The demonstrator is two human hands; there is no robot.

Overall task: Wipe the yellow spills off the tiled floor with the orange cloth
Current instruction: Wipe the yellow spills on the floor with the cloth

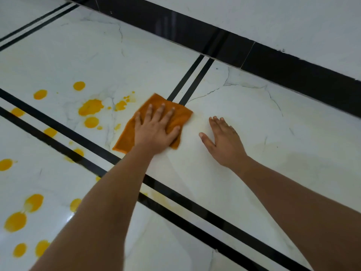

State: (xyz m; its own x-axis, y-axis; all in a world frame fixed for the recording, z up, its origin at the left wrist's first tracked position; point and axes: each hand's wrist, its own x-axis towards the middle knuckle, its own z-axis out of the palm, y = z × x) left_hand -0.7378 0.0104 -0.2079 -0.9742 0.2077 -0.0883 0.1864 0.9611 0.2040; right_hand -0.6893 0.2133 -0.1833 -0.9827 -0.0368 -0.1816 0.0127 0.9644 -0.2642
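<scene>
The left hand [156, 128] presses flat, fingers spread, on the fuzzy orange cloth [125, 139] (a rumpled rectangle) lying on the glossy, marble-veined tiled floor [254, 118]. Round yellow spills [90, 107] dot the tiles to its left. The right hand [224, 141] rests flat on bare tile, fingers straight.

A glossy black skirting band [293, 72] runs slantwise across the far side, from the far left down toward the right edge. A thin pale joint [248, 55] crosses it right of centre. Above it rises a plain white wall [273, 20], its lower edge slightly ragged.
</scene>
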